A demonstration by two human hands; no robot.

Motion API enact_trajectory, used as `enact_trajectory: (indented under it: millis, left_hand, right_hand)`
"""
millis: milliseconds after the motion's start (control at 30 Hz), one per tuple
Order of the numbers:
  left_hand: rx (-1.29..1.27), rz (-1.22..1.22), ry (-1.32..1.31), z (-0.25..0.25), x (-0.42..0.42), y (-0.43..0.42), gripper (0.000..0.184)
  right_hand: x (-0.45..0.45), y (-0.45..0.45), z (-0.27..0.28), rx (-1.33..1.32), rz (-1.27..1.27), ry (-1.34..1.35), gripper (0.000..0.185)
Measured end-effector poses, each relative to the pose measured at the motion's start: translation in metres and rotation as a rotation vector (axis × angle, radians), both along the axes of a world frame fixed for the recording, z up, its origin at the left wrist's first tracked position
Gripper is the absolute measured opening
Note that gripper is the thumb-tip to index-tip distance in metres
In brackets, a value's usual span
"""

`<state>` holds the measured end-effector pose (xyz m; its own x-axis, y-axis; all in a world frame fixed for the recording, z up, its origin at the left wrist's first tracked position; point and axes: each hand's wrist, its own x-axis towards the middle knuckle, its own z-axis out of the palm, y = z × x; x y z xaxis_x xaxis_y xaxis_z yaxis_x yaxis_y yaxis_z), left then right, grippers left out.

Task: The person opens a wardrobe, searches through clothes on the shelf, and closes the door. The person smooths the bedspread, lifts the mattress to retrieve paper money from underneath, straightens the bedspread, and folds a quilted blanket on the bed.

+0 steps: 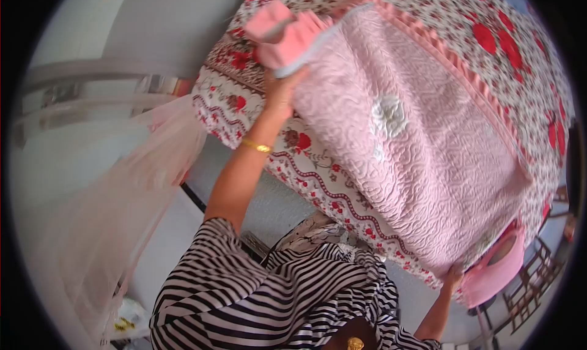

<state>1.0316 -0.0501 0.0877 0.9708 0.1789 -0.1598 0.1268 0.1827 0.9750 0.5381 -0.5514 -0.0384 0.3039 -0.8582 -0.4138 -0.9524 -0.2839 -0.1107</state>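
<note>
A pink quilted cover [428, 160] with a ruffled edge and a white flower patch lies spread over a bed with a red-flowered sheet [507, 44]. My left hand [282, 93], with a gold bangle at the wrist, grips the cover's near left corner, where the pink ruffle is bunched above the fingers. At the lower right, my right hand [451, 279] holds the opposite near corner of the cover; its fingers are small and partly hidden by the cloth.
A sheer pale net [128, 209] hangs at the left. Beside my right hand is a pink chair [498, 273]. Dark wooden furniture [532, 286] stands at the far right. A white plastic bag [128, 318] lies at the lower left.
</note>
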Motion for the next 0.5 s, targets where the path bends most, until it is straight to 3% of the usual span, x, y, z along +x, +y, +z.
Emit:
enact_trajectory:
  millis: [33,100,133,200,233,267,300,333,367,400,433,500]
  left_hand:
    - [0.029,0.063,0.040,0.007,0.000,0.009,0.048]
    - [0.100,0.212,0.052,-0.005,-0.007,0.026,0.040]
    - [0.260,0.356,0.175,-0.049,-0.003,0.053,0.045]
    - [0.612,0.266,0.332,-0.152,0.004,0.110,0.049]
    - [0.488,0.207,0.263,-0.211,0.005,0.135,0.049]
    - [0.361,0.149,0.200,-0.249,-0.003,0.140,0.048]
    - [0.012,0.082,0.416,-0.185,-0.020,0.110,0.042]
    - [-0.052,0.110,0.393,-0.220,-0.020,0.135,0.041]
    - [-0.215,-0.001,0.503,-0.223,-0.023,0.145,0.043]
    - [-0.274,0.016,0.585,-0.191,-0.037,0.119,0.049]
    - [-0.242,0.077,0.684,-0.147,-0.054,0.087,0.059]
    - [-0.289,0.134,0.702,-0.148,-0.080,0.074,0.069]
  right_hand:
    - [-0.003,-0.005,-0.002,0.010,0.050,-0.049,0.053]
    - [-0.014,-0.017,-0.013,0.029,0.079,0.100,0.051]
    - [-0.003,-0.010,-0.007,0.068,0.058,0.093,0.050]
    - [-0.013,-0.011,-0.025,0.027,0.069,0.079,0.051]
    - [-0.013,-0.007,-0.026,-0.025,0.027,0.102,0.048]
    - [0.009,-0.001,-0.002,0.103,0.022,0.198,0.043]
    - [-0.010,-0.011,-0.021,0.090,0.124,0.133,0.039]
    - [-0.010,-0.010,-0.020,0.078,0.106,0.094,0.042]
    - [-0.012,-0.009,-0.022,0.015,0.019,0.172,0.046]
    - [-0.015,-0.018,-0.023,0.164,-0.021,0.159,0.050]
    - [-0.019,-0.019,-0.026,0.149,-0.080,0.114,0.053]
    - [-0.008,-0.018,-0.022,0.114,-0.155,-0.193,0.057]
